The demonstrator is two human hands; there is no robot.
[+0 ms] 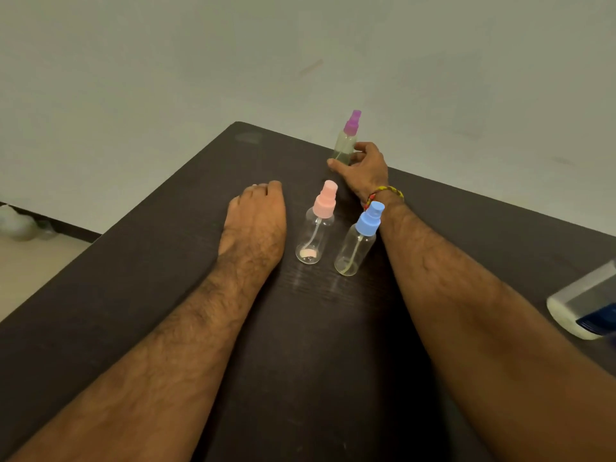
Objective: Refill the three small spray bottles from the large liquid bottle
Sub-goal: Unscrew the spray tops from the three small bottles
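Three small clear spray bottles stand upright on a dark table (pixel 166 261). The purple-capped bottle (pixel 346 141) is farthest, near the table's back edge, and my right hand (pixel 363 168) is wrapped around its lower body. The pink-capped bottle (pixel 316 225) and the blue-capped bottle (pixel 360 241) stand side by side nearer to me, between my forearms; both look nearly empty. My left hand (pixel 256 215) rests on the table left of the pink-capped bottle, fingers curled, holding nothing. The large white liquid bottle (pixel 583 305) with a blue label lies at the right edge, partly cut off.
A pale wall rises behind the table. The floor shows at the lower left, with a blurred pale object (pixel 16 225) near the wall. The table's back edge runs just behind the purple-capped bottle.
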